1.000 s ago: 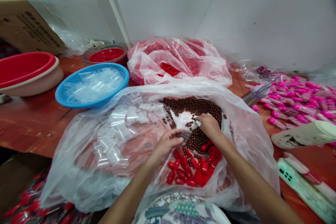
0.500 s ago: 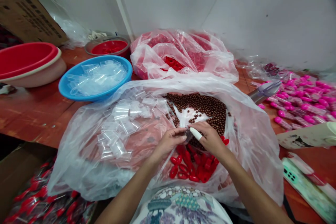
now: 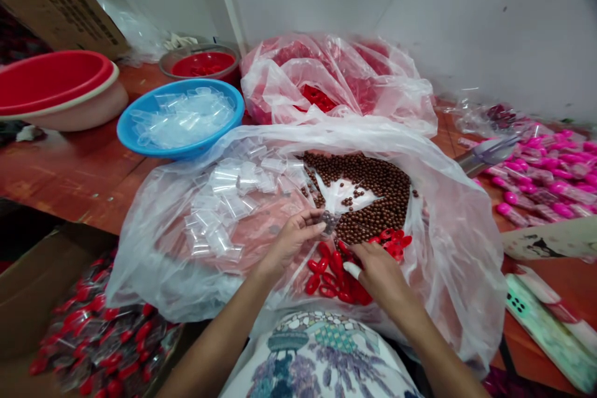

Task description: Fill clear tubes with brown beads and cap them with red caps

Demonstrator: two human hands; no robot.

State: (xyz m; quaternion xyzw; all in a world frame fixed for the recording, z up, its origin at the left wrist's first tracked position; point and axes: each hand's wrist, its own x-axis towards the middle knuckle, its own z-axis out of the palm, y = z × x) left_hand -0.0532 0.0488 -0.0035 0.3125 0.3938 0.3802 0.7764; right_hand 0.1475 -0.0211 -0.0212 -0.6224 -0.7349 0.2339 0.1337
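My left hand (image 3: 298,237) pinches a small clear plastic tube (image 3: 329,221) with brown beads inside, held over the plastic sheet. To its right, my right hand (image 3: 375,266) reaches down into a pile of red plastic caps (image 3: 329,277), fingers curled onto one red cap (image 3: 344,247) at the fingertips. A white finger cot covers one digit of that hand. Just beyond both hands spreads a heap of small brown beads (image 3: 373,221). Clear empty tubes (image 3: 219,211) lie on the left half of the sheet.
A blue basin (image 3: 180,148) of clear pieces stands back left, near red and white basins (image 3: 60,99). Behind is a bag of red parts (image 3: 336,87). Pink-capped tubes (image 3: 545,174) and a phone (image 3: 550,329) lie right. A carton of red-capped tubes (image 3: 112,329) sits lower left.
My right hand has left the tube and moved down to the red caps. My left hand still holds the tube. The view has shifted slightly.
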